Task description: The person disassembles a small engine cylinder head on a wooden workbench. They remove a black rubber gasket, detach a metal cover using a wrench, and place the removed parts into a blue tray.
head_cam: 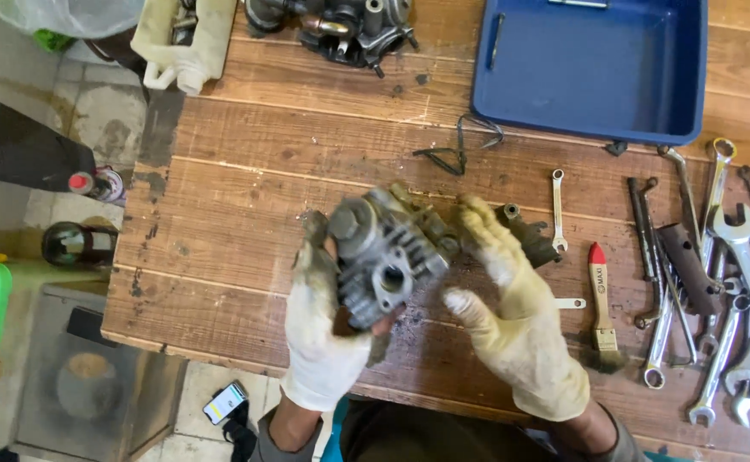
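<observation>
Wooden bench [247, 171] w/ blue tray [593, 77] far right, wrenches [734, 282] at right edge. Grey engine part [385, 254] is held above bench centre, long axis tilted near-left to far-right, bolt end far-left. Left hand [324, 329] cups it from below, fingers curled round it; right hand [516, 312] half open, fingertips touching its right end.

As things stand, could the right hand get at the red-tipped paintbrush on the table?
Probably yes. The right hand is open beside the metal engine part, which the left hand holds, and the paintbrush lies just to its right on bare wood with nothing between them.
</observation>
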